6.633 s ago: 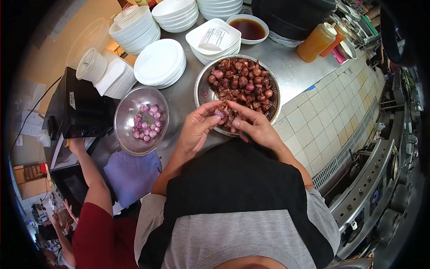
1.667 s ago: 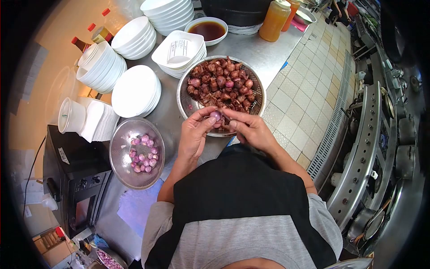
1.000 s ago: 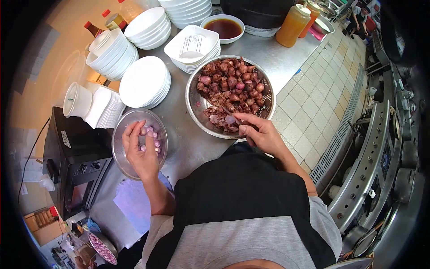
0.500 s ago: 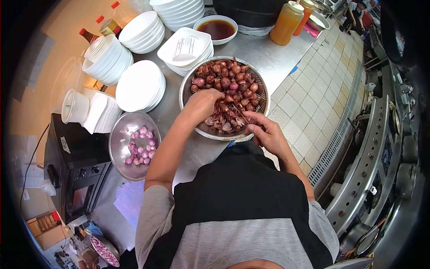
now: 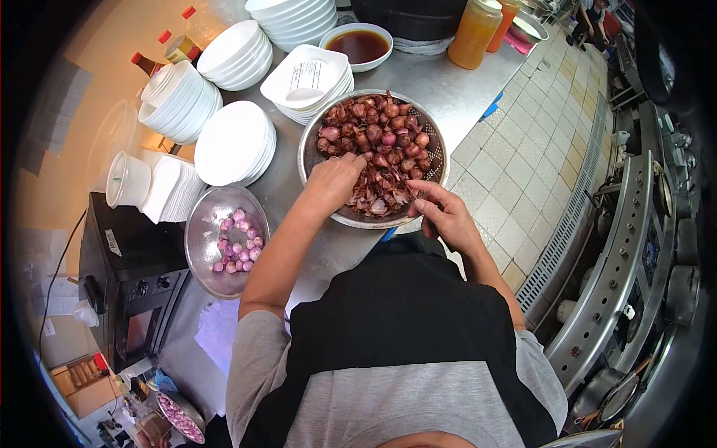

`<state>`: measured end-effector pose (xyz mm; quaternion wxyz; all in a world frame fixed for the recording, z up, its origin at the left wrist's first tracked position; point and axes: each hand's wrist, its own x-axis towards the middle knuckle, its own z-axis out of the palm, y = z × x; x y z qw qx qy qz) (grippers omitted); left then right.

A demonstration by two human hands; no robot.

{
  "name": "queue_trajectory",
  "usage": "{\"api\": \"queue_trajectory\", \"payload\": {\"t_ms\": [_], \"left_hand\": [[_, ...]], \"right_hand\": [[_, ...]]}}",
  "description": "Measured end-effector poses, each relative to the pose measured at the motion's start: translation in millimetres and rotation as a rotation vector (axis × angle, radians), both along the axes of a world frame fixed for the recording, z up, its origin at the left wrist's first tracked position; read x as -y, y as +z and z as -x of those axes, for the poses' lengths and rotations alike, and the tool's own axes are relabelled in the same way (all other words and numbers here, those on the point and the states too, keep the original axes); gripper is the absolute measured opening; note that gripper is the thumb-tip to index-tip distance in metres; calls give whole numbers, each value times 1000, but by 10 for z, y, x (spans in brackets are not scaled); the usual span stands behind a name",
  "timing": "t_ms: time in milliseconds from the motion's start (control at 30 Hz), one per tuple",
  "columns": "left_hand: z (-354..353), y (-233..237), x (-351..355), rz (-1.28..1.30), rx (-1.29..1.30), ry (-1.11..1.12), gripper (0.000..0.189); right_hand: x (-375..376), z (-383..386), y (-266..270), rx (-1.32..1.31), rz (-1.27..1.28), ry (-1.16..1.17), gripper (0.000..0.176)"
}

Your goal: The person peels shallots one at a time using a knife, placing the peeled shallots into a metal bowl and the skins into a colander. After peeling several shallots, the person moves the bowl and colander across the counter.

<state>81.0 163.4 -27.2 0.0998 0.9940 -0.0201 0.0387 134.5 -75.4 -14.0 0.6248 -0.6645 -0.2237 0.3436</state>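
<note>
A steel colander (image 5: 442, 127) holds brown-skinned shallots (image 5: 373, 134), with loose papery peels (image 5: 377, 203) heaped on its near side. My left hand (image 5: 336, 183) reaches over the left rim, its fingers curled down among the shallots; what they grip is hidden. At the right rim is my right hand (image 5: 448, 215), thumb and forefinger pinched together. Something thin and dark may be in that pinch, too small to name. To the left, a second steel colander (image 5: 196, 257) contains several peeled pink shallots (image 5: 240, 246).
Stacked white bowls (image 5: 237, 56) and white plates (image 5: 233, 145) line the back left, beside a bowl of dark liquid (image 5: 358, 46). Sauce bottles (image 5: 475, 36) stand near the far counter edge. A black oven (image 5: 134, 276) sits left; stoves (image 5: 597, 299) run along the right beyond the tiled floor.
My left hand has shifted slightly down and left over the shallots. My right hand stays at the rim with its fingers a little repositioned. The view has tilted slightly.
</note>
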Motion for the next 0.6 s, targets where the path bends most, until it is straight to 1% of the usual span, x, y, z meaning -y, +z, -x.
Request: {"api": "queue_trajectory", "payload": {"t_ms": [67, 133, 167, 233, 267, 333, 367, 433, 467, 500, 567, 600], "left_hand": [[-3, -10, -10, 10, 7, 16, 33], [-41, -36, -35, -43, -143, -7, 39], [-35, -35, -40, -43, -140, -9, 39], [-17, 3, -50, 103, -22, -1, 42], [-3, 41, -54, 101, -19, -5, 42], [58, 157, -35, 404, 246, 83, 35], [76, 150, -19, 403, 249, 82, 35], [116, 124, 24, 1024, 378, 276, 30], [149, 126, 60, 1253, 404, 297, 30], [188, 149, 83, 1251, 407, 297, 30], [251, 211, 113, 902, 446, 406, 37], [268, 210, 85, 901, 451, 407, 37]], "right_hand": [[0, 12, 3, 0, -3, -2, 33], [2, 31, 54, -10, 2, 9, 34], [3, 54, 93, -6, 2, 7, 34], [12, 110, 164, -7, -44, -29, 38], [23, 117, 172, -3, -45, -34, 38], [38, 127, 186, -24, -101, -40, 41], [31, 125, 190, -20, -102, -39, 41], [-10, 123, 190, -11, -114, 6, 41], [-45, 128, 198, -9, -116, 8, 41], [-93, 140, 207, -1, -97, 26, 40], [-174, 158, 229, 10, -78, 46, 39], [-212, 162, 245, 23, -60, 73, 39]]}}
